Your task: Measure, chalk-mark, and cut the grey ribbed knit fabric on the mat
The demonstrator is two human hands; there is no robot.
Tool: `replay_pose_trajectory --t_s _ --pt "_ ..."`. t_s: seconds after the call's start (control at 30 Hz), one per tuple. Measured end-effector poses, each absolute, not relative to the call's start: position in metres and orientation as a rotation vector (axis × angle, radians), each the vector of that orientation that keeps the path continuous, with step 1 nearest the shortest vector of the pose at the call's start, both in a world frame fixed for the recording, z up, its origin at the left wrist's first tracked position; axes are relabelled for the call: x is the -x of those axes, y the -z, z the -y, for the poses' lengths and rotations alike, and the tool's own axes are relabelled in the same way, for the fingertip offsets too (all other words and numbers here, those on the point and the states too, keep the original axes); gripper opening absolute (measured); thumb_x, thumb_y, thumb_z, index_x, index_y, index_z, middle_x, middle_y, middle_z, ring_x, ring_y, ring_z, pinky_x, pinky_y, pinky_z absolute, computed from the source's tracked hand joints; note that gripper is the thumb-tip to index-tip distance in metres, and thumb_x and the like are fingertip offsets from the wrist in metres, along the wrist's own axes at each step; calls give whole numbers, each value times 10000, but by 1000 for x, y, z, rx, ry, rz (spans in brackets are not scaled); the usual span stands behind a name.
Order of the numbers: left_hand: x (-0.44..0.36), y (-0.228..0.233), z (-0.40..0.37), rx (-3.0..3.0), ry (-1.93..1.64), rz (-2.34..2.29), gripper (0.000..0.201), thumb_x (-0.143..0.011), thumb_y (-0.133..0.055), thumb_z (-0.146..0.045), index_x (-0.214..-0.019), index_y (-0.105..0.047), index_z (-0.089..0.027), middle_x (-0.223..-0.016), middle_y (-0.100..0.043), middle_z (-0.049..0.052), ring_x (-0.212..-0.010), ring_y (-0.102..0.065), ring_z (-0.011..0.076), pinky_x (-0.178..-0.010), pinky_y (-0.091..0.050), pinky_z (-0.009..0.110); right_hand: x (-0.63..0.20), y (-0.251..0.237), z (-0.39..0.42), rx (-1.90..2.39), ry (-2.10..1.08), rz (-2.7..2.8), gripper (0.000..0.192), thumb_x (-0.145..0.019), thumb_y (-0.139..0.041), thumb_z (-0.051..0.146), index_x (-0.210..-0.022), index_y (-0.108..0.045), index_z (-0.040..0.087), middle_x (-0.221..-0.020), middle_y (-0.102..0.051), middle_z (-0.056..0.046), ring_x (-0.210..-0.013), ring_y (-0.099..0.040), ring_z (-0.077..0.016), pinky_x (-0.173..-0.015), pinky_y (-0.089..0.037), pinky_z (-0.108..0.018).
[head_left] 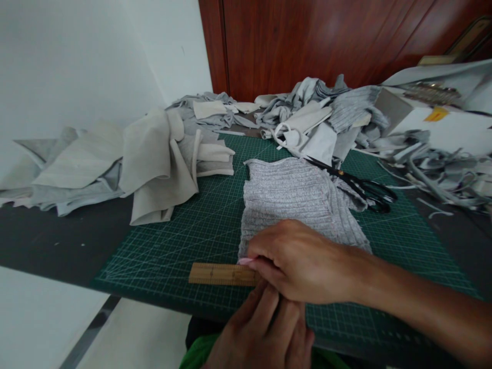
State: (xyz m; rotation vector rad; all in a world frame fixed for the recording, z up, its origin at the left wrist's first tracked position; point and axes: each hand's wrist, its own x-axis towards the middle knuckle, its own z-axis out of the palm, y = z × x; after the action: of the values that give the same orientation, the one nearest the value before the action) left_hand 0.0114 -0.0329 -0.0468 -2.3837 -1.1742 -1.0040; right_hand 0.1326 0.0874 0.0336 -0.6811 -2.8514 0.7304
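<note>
A grey ribbed knit piece (292,197) lies flat on the green cutting mat (172,241). A wooden ruler (219,274) rests on the mat along the piece's near edge. My right hand (307,264) reaches in from the right and covers the ruler's right end and the fabric's near edge; a small pink thing, too small to identify, is pinched in its fingertips. My left hand (265,333) comes up from below, its fingers pressing on the ruler under the right hand, partly hidden by it.
Black scissors (361,187) lie on the mat right of the knit piece. Beige and grey fabric pieces (154,159) are piled at the left and back. Thin grey scraps (434,164) are heaped at the right by a white box (442,123). The near table edge (154,297) is close.
</note>
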Motion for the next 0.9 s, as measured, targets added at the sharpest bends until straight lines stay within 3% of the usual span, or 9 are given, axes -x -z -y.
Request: replay_pose_trajectory --t_s 0.17,0.43,0.67,0.9 --pt "-10 49 35 2358 942 1167 212 -979 -572 -222 -1005 -765 -139 -1033 -784 48 -1033 -693 221 -1080 -518 331 -150 -33 -84 684 -716 2868 233 -1001 -600 153 -781 -676 157 -714 -681 -31 -645 -586 -157 -618 -346 -316" --pt "-9 53 35 2329 877 1152 270 -978 -600 -273 -1111 -767 -107 -1131 -790 89 -1145 -684 239 -1098 -500 323 -166 -37 -81 677 -628 2929 193 -984 -597 136 -814 -689 152 -740 -698 -41 -642 -605 -167 -585 -334 -326" --pt "-12 43 33 2374 982 1169 220 -971 -557 -157 -999 -770 -109 -968 -789 50 -920 -722 225 -895 -594 333 -141 -36 -85 653 -551 2950 178 -956 -627 136 -787 -670 172 -739 -716 -37 -635 -590 -154 -560 -297 -307" --pt "-10 46 34 2380 898 1148 274 -1004 -540 -202 -1078 -769 -71 -1058 -800 96 -1011 -732 249 -891 -594 333 -147 -38 -88 710 -625 2910 208 -993 -633 179 -795 -696 162 -731 -721 -39 -664 -623 -162 -605 -336 -301"
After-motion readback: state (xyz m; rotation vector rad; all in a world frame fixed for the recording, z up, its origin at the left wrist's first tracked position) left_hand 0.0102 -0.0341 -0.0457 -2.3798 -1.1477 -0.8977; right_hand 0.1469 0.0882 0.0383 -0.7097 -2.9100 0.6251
